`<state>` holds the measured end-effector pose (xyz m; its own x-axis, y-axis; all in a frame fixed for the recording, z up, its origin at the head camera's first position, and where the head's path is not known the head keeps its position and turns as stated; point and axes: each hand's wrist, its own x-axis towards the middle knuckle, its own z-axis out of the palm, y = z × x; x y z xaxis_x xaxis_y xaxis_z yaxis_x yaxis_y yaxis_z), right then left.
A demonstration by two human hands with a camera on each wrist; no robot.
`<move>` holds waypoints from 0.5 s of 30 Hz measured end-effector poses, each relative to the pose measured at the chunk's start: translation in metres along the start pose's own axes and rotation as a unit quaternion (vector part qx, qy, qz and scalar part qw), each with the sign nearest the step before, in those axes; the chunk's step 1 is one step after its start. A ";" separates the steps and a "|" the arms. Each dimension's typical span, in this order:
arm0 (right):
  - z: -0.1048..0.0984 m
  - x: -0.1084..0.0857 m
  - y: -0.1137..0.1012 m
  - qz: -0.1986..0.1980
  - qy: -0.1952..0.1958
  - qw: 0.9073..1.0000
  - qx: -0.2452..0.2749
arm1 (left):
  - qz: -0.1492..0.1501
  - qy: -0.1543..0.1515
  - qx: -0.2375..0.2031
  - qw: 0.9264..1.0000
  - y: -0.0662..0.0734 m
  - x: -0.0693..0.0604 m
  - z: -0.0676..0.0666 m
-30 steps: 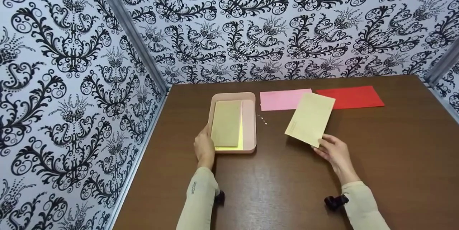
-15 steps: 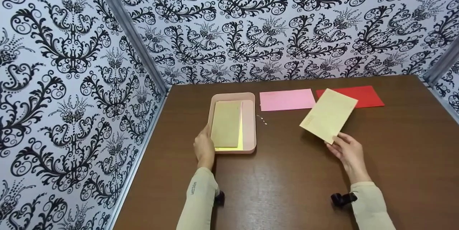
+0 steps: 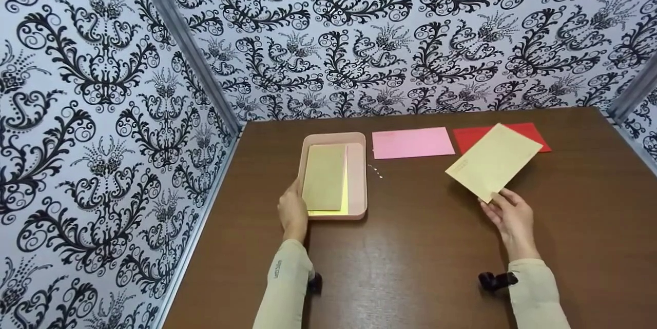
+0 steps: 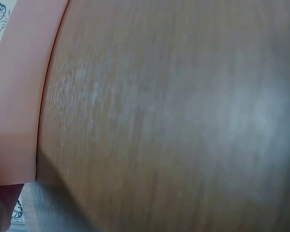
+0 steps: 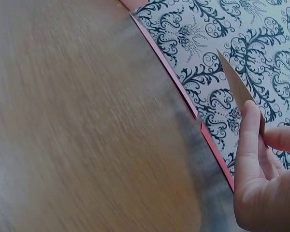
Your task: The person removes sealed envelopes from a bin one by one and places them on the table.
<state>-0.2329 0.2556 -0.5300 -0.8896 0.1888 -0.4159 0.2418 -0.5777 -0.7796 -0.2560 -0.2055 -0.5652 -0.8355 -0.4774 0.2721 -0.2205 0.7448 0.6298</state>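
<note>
My right hand pinches a tan envelope by its near corner, thumb on top. The envelope is held tilted above the table and overlaps part of a red envelope in the head view. In the right wrist view the tan envelope shows nearly edge-on between thumb and fingers. At the left, my left hand holds the near left side of a pink tray; its fingertips are mostly hidden. Inside the tray lies another tan envelope over a yellow one, with a thin pink edge showing.
A pink envelope lies flat at the back of the brown table, between the tray and the red envelope. Small white marks show right of the tray. Patterned walls stand behind and on the left.
My right hand has moved to the right with the tan envelope, which has turned clockwise, uncovering the pink envelope and covering more of the red one. The left hand and tray have stayed put.
</note>
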 end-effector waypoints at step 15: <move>-0.009 0.005 0.002 -0.008 0.041 0.997 0.058 | -0.018 -0.022 0.012 1.000 0.003 -0.001 -0.002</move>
<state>-0.2338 0.2631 -0.5380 -0.8569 0.2610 -0.4445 0.1771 -0.6607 -0.7295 -0.2553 -0.2039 -0.5623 -0.8475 -0.4842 0.2173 -0.2627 0.7385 0.6210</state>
